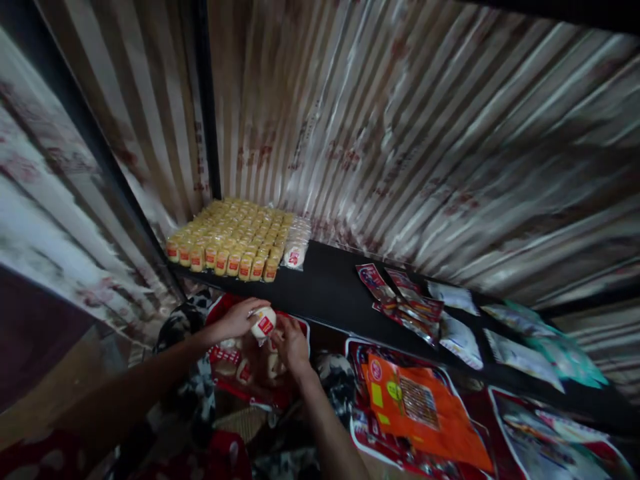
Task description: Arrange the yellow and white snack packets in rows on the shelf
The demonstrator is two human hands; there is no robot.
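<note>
And there's the white packet (263,323), up above the red tray (306,328), gripped in the left hand's (239,321) fingers! The right hand (291,343) is close in beside it, fingers curled; whether they're pinching it too, I can't tell from here. Look along the black shelf (333,283): the yellow packets (230,240) stand in tight rows, and that block looks finished to me. Right beside it, one column of white packets (295,253) is up, so the white section seems barely begun. What's left? More packets (244,371) lie loose in the tray, too shadowed to count, with bare shelf alongside that white column.
</note>
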